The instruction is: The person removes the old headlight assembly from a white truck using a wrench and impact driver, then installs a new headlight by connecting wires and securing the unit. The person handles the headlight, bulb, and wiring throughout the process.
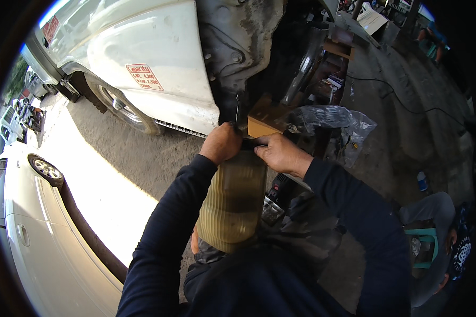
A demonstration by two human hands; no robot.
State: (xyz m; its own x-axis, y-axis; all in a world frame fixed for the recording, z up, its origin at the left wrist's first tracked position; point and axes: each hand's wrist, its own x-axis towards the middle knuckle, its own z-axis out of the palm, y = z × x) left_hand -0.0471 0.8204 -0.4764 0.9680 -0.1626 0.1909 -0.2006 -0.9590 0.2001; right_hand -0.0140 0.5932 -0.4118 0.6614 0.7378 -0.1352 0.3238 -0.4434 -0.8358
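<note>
My left hand (pixel 222 142) and my right hand (pixel 280 153) are curled close together around a dark piece (pixel 248 143) at the upper end of a yellowish ribbed object (pixel 232 201); its exact kind is unclear. A thin dark upright part (pixel 239 105) rises just above my left hand, near the front edge of a white vehicle's door (pixel 174 58). A cardboard box (pixel 267 119) sits behind my right hand, beside a plastic-wrapped part (pixel 338 124). A dark power tool (pixel 277 193) lies below my right forearm, partly hidden.
A white car (pixel 47 238) and a motorcycle (pixel 29 113) stand at left on the concrete. At lower right another person (pixel 428 208) is seated by a teal stool (pixel 426 235), near a blue can (pixel 422 180). A cable (pixel 407 98) crosses the floor; more people and clutter are farther back.
</note>
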